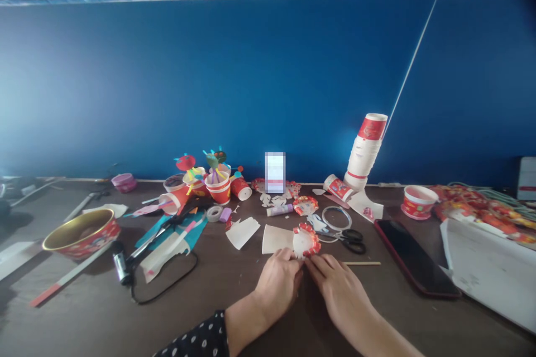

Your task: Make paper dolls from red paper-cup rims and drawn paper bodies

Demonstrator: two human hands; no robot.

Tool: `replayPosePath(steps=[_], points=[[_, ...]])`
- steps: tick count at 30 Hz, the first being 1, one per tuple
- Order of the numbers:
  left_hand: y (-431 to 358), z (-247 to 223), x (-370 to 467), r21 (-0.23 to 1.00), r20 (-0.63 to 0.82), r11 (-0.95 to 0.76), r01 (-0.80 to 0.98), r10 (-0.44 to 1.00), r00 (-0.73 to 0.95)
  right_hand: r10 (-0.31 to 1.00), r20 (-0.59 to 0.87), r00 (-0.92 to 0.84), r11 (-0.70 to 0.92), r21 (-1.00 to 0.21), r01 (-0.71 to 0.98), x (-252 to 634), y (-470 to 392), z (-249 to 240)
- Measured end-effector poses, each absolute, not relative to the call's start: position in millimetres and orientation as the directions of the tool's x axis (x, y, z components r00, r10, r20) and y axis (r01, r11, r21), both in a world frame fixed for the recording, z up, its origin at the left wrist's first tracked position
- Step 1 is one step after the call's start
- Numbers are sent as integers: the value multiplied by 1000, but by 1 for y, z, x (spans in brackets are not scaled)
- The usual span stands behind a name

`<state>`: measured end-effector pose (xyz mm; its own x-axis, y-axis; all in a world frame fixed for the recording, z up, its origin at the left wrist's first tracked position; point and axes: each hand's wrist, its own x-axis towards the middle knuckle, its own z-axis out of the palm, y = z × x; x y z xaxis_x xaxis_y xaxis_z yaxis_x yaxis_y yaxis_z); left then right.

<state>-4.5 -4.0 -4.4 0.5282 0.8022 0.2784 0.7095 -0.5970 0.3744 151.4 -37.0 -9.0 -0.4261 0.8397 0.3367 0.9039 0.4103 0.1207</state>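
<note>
In the middle of the table, a cut paper cup (304,241) lies flattened, with a round white centre and a red, scalloped edge. My left hand (278,278), fingers curled, grips its near edge. Beside it, my right hand (335,284) has its fingers close together, the tips pressed on the same edge; the thumb is hidden. A curved white paper piece (277,239) lies just left of the cut cup. Scissors (349,240) with black handles rest to its right, near a thin wooden stick (362,263).
A glue stick (280,210) and a tape roll (215,213) lie farther back. Stacked paper cups (363,153) lean at the back right. A phone (414,256) lies to the right. On the left are a red bowl (84,234) and a corded black tool (121,265).
</note>
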Motion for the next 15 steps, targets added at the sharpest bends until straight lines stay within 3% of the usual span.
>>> replayPosePath(steps=[7, 15], points=[[-4, -4, 0, 236, 191, -605, 760, 796, 575, 830, 369, -419, 419, 82, 904, 153, -38, -9], [-1, -8, 4, 267, 175, -596, 757, 802, 570, 843, 333, -422, 448, -3, 894, 157, -38, -8]])
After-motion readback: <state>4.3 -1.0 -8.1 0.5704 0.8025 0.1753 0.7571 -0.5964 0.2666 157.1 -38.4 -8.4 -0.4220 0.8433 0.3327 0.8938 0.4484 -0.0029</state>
